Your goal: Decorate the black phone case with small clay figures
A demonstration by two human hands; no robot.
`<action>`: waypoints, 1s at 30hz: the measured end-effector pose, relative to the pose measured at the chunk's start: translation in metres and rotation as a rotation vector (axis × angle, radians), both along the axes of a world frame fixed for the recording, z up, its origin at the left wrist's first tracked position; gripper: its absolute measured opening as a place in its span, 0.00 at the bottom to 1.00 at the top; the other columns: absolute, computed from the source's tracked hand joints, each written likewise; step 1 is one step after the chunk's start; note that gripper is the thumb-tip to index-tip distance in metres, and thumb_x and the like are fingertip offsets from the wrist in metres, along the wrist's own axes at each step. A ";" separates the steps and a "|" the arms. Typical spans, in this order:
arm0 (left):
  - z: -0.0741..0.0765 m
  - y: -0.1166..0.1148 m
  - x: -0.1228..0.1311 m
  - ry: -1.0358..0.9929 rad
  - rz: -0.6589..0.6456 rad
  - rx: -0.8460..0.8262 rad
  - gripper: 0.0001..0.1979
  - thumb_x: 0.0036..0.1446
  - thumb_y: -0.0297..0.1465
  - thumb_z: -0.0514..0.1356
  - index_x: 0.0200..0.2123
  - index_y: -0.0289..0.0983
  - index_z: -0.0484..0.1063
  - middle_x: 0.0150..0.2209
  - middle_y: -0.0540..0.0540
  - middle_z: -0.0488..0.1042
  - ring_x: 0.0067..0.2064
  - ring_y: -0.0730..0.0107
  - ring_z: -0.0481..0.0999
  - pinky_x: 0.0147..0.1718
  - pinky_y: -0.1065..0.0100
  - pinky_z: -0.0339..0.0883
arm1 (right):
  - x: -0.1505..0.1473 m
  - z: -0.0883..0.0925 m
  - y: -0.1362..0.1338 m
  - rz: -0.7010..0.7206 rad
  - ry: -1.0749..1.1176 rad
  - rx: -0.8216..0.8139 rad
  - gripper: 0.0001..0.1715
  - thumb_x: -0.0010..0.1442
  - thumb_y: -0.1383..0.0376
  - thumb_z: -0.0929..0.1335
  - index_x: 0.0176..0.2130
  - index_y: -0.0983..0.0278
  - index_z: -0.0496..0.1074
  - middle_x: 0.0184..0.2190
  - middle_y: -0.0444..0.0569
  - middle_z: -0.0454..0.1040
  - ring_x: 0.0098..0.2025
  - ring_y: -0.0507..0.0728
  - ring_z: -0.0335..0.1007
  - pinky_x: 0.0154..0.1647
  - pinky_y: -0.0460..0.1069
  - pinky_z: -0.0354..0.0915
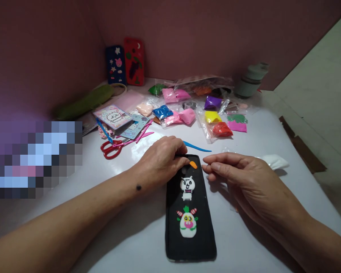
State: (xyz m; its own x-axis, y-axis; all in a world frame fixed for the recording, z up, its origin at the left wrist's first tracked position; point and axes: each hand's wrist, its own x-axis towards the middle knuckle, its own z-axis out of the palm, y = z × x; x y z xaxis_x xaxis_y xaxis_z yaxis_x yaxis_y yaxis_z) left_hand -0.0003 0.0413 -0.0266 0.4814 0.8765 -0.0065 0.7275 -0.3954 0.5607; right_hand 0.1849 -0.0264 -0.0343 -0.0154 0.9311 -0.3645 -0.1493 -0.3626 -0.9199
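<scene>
A black phone case [191,246] lies lengthwise in front of me. On it are a small white cat-like clay figure [186,195] and, lower down, a white clay character [188,232] with green, pink and yellow parts. Near its top sits a small orange clay piece [193,165]. My left hand [165,157] is closed at the case's upper left edge, its thumb beside the orange piece. Past its fingers reaches a blue modelling tool [199,147], one end hidden. My right hand [241,170] hovers just right of the case, fingertips pinched; anything between them is too small to make out.
Several clay packets, such as blue [163,112] and red [222,129], spread across the back of the table. Red-handled scissors [111,149] and cards [113,116] lie left. Two decorated cases [134,60] lean on the wall. A bottle [250,81] stands back right; a white packet [274,162] lies right.
</scene>
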 end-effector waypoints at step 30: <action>0.010 0.006 -0.004 0.048 0.000 -0.037 0.07 0.55 0.26 0.55 0.33 0.36 0.73 0.31 0.48 0.75 0.32 0.68 0.72 0.31 0.69 0.62 | 0.001 0.005 -0.001 0.003 -0.054 0.044 0.12 0.54 0.60 0.73 0.39 0.61 0.79 0.31 0.48 0.76 0.31 0.54 0.69 0.33 0.50 0.65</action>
State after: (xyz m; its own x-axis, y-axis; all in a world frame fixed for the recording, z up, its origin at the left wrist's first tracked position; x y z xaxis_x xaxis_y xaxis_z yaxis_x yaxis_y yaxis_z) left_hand -0.0043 0.0475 -0.0166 0.4795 0.8754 -0.0618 0.7540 -0.3750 0.5393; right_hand 0.1856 -0.0278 -0.0291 -0.0002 0.9462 -0.3237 -0.0983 -0.3221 -0.9416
